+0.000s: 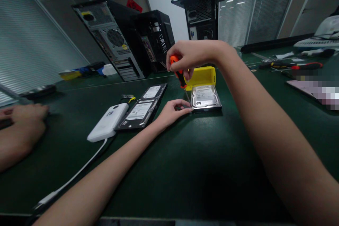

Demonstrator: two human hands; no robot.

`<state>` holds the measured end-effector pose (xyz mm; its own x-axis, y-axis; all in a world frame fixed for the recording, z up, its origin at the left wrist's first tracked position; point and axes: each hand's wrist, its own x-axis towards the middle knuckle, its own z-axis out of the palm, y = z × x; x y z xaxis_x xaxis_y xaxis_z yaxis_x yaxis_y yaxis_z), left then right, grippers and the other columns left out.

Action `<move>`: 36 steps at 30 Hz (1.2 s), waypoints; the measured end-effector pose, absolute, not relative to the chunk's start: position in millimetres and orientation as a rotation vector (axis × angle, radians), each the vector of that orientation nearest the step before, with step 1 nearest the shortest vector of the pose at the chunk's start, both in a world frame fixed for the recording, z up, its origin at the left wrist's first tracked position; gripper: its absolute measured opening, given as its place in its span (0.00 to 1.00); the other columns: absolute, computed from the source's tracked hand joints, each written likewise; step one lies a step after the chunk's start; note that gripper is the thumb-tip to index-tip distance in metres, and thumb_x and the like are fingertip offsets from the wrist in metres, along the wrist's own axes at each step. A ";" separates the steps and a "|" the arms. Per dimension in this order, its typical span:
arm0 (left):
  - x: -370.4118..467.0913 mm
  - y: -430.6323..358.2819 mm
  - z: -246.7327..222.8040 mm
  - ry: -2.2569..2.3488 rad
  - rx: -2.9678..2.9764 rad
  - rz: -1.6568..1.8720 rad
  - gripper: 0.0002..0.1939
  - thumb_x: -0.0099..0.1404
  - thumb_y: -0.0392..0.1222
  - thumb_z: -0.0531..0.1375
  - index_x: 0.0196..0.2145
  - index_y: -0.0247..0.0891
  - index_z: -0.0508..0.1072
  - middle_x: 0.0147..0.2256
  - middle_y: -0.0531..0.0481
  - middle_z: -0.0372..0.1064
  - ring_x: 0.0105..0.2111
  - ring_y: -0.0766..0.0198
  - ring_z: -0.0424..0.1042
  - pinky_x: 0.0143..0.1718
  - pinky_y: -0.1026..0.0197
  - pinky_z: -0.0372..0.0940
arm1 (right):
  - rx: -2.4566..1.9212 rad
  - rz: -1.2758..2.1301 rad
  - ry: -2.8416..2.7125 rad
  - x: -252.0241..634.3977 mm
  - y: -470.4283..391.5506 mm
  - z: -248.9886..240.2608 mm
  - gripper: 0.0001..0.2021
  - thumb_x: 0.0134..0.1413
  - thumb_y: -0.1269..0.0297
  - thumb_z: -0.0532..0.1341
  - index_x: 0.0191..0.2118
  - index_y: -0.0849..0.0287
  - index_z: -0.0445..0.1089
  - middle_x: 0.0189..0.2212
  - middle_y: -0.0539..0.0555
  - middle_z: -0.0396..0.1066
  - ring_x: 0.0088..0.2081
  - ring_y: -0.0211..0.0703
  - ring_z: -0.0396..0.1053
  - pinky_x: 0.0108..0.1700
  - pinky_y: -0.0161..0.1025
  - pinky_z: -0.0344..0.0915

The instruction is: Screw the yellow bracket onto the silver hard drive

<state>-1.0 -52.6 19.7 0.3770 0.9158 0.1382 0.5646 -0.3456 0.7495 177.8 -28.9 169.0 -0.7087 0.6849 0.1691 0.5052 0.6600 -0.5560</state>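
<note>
In the head view my right hand [185, 56] is closed round the orange-and-black handle of a screwdriver [181, 76], its wrist bent above the table. The thin shaft slants down to the left front corner of a silver hard drive [206, 96]. My left hand [173, 111] lies low beside that corner, thumb and forefinger pinched against the drive close to the screwdriver's tip. Whether a screw sits under the tip is too small to tell. Right behind the hard drive stands an open yellow case [202, 77], partly covered by my right hand.
Left of my hands lie two larger hard drives [141, 110] and a white box-shaped device [108, 122] with a white cable [84, 167]. Computer towers [113, 39] stand behind. Another person's hand [29, 120] rests at the far left. Pliers [307, 66] lie at the right.
</note>
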 end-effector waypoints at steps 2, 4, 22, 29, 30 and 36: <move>-1.3 -52.3 19.1 1.263 2.029 0.751 0.17 0.56 0.50 0.63 0.38 0.35 0.75 0.32 0.49 0.71 0.29 0.66 0.64 0.30 0.63 0.57 | -0.949 0.672 -2.546 177.5 -27.7 170.7 0.06 0.55 0.67 0.58 0.38 0.62 0.68 0.25 0.52 0.72 0.26 0.33 0.72 0.25 0.24 0.67; -1.5 -52.0 18.7 1.259 2.031 0.754 0.16 0.56 0.49 0.63 0.38 0.35 0.75 0.32 0.49 0.70 0.29 0.66 0.63 0.30 0.64 0.57 | -0.941 0.649 -2.579 176.1 -27.0 171.3 0.06 0.55 0.68 0.58 0.39 0.62 0.68 0.25 0.52 0.72 0.25 0.34 0.72 0.24 0.25 0.67; -3.2 -49.7 15.2 1.235 2.021 0.751 0.18 0.56 0.50 0.63 0.39 0.34 0.74 0.32 0.49 0.70 0.30 0.66 0.65 0.32 0.64 0.58 | -0.970 0.457 -2.504 172.7 -27.9 165.0 0.11 0.53 0.59 0.62 0.34 0.64 0.68 0.26 0.53 0.72 0.26 0.33 0.72 0.23 0.23 0.64; -3.5 -49.4 14.4 1.227 2.018 0.754 0.18 0.56 0.50 0.63 0.40 0.34 0.74 0.32 0.50 0.69 0.30 0.67 0.64 0.31 0.64 0.58 | -0.974 0.366 -2.508 172.8 -31.4 164.3 0.11 0.54 0.60 0.62 0.37 0.65 0.69 0.30 0.54 0.73 0.27 0.33 0.72 0.23 0.24 0.63; -3.6 -49.4 14.5 1.228 2.018 0.751 0.18 0.56 0.50 0.63 0.40 0.34 0.74 0.31 0.50 0.69 0.30 0.67 0.64 0.31 0.64 0.58 | -0.979 0.368 -2.509 172.9 -31.9 164.7 0.11 0.54 0.60 0.61 0.37 0.65 0.69 0.29 0.54 0.73 0.27 0.33 0.72 0.24 0.25 0.63; -3.5 -49.7 15.5 1.231 2.024 0.746 0.18 0.57 0.50 0.63 0.40 0.34 0.74 0.32 0.49 0.70 0.30 0.66 0.65 0.31 0.64 0.58 | -0.996 0.394 -2.528 173.6 -31.1 165.4 0.14 0.54 0.56 0.61 0.35 0.65 0.68 0.27 0.53 0.72 0.28 0.34 0.72 0.25 0.25 0.63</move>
